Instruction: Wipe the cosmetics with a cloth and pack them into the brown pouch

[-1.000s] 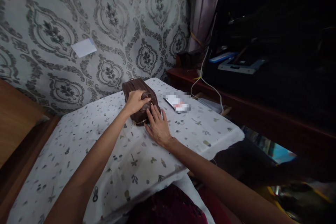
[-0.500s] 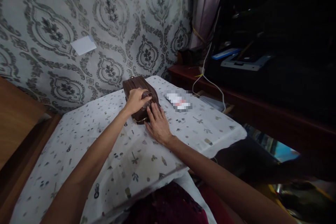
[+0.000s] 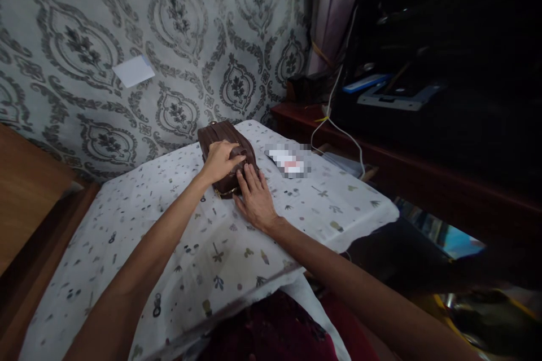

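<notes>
A brown bag [image 3: 218, 134] with a metal zip lies on the table, which has a white patterned cloth [image 3: 165, 203]. Across the top of the bag rests my left hand [image 3: 221, 161], its fingers bent around a part of the bag near its middle. My right hand [image 3: 256, 194] lies flatter, fingers stretched out against the bag's near right side. What is under the left fingers is partly hidden. To the right of the bag, a blurred white and red item [image 3: 290, 162] lies on the cloth.
A white card [image 3: 134, 71] is on the patterned wall. At the right stand a dark red shelf [image 3: 381, 163] with a hanging white cable [image 3: 345, 134] and a blue-and-white object [image 3: 366, 84]. Brown wooden furniture [image 3: 29, 197] borders the left side.
</notes>
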